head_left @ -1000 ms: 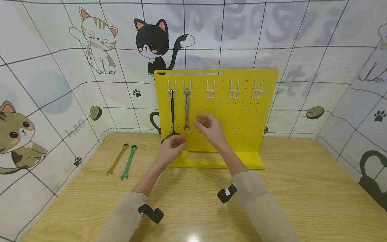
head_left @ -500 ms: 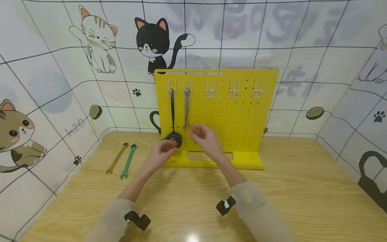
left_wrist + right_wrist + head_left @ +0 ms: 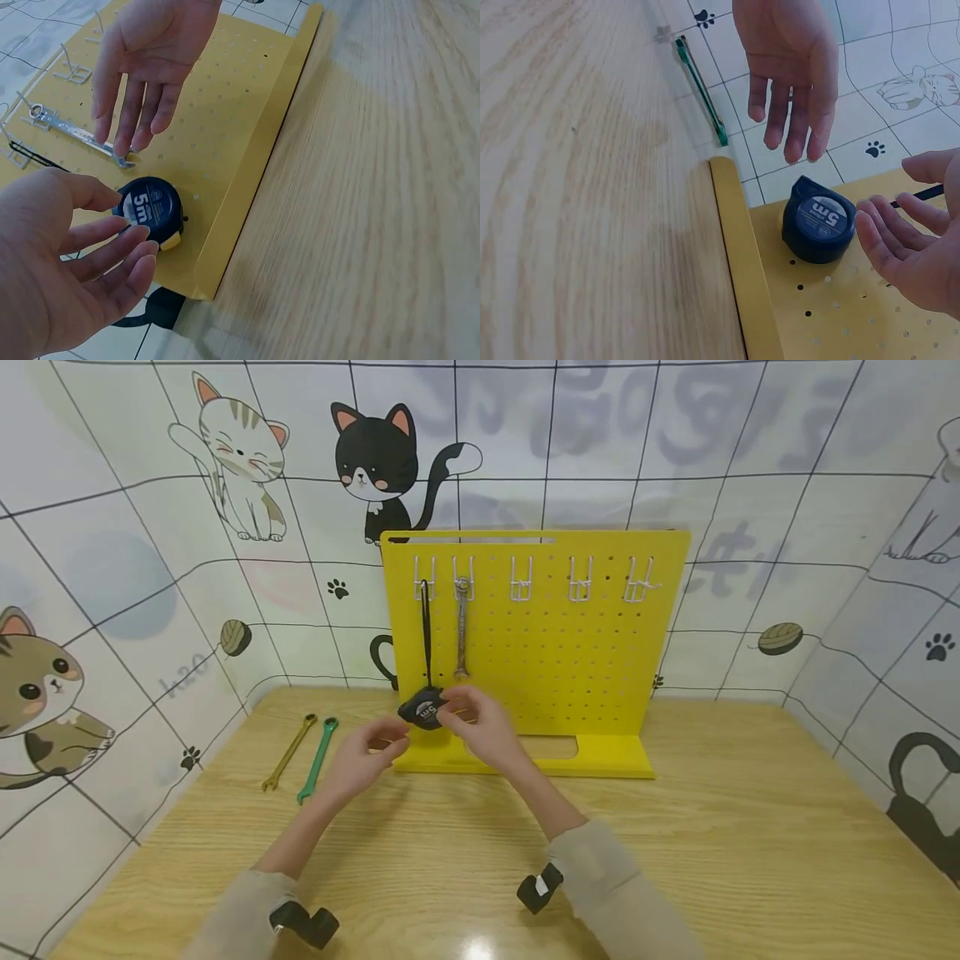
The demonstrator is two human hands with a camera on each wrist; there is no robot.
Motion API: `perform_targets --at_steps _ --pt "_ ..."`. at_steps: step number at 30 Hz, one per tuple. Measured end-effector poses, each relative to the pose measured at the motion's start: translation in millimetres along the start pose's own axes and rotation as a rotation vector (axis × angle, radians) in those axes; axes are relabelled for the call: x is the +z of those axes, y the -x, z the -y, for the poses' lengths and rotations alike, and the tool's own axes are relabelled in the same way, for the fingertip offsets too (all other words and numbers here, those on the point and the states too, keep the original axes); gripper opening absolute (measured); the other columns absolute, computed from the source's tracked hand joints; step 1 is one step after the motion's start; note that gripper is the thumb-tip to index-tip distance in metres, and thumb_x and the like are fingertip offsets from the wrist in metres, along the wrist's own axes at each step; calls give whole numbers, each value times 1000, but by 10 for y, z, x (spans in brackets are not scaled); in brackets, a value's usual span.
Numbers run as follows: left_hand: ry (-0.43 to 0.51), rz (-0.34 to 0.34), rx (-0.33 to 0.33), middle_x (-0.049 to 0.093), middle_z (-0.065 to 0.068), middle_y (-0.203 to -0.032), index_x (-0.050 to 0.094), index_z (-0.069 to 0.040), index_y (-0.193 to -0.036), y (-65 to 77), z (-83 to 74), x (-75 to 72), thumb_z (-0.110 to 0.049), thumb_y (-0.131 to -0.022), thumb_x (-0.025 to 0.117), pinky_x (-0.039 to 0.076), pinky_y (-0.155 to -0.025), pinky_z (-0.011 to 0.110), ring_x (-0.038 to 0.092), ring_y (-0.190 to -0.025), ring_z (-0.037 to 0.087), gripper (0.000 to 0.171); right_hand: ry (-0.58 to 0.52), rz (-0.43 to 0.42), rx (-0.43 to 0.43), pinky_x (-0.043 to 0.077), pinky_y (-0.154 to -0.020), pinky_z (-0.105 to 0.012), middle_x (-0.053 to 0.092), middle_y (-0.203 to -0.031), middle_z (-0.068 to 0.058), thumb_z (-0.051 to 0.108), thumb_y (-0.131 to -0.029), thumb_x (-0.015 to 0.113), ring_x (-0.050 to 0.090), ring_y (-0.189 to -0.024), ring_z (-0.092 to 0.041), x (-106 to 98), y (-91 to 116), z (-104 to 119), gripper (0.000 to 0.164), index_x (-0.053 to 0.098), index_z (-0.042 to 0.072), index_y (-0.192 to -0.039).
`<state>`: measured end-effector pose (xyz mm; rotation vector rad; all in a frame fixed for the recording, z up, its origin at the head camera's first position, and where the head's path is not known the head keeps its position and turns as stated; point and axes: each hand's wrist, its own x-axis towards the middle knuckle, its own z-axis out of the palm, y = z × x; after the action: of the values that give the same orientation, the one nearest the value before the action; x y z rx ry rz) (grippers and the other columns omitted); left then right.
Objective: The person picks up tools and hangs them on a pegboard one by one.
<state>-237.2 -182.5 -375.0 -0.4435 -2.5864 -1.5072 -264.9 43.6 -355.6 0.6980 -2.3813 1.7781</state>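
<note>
Head view: black tape measure (image 3: 423, 710), hung by its strap (image 3: 427, 643) on the yellow pegboard (image 3: 585, 652), between your hands; your left hand (image 3: 360, 762), drawn back down and left of it, fingers loosely bent, nothing held; your right hand (image 3: 483, 727), shifted leftward to its right edge, likewise ungrasping; silver wrench (image 3: 461, 635), hanging above your right hand; green wrench (image 3: 318, 762) and gold wrench (image 3: 289, 753), lying left of your left hand. Left wrist view: tape measure before your left fingertips, ungripped. Right wrist view: tape measure beside your right fingertips, contact uncertain. Judgement: the tape measure's hanging looks settled, needing no support.
</note>
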Motion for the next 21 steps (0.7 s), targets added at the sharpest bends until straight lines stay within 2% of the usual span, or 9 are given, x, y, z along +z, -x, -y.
perform_targets --at_steps 4,11,16,21 --pt "-13 -5 16 69 18 -114 65 1 -123 68 89 -100 -17 -101 64 57 -75 33 67 -98 31 29 -10 11 12 55 -81 -37 69 -111 -12 19 -99 68 65 -99 -29 71 19 12 35 62 2 -129" --pt "-86 -28 -32 69 14 -112 65 0 -123 155 243 -291 -17 -100 64 55 -78 32 66 -100 29 28 -28 17 12 55 -80 -35 69 -110 -11 18 -98 68 65 -98 -28 172 1 19 33 63 2 -127" --pt "-126 -48 -39 69 16 -114 64 3 -123 206 315 -432 -18 -101 63 52 -85 38 65 -103 32 31 -47 37 -9 55 -79 -32 69 -108 -13 15 -98 67 65 -95 -27 274 -38 33 31 63 -1 -125" --pt "-169 -64 -82 67 16 -118 63 1 -126 312 402 -574 -22 -102 63 51 -86 40 64 -107 33 34 -70 78 2 56 -78 -31 68 -107 -15 13 -98 67 66 -95 -35 392 -47 42 31 63 -2 -125"
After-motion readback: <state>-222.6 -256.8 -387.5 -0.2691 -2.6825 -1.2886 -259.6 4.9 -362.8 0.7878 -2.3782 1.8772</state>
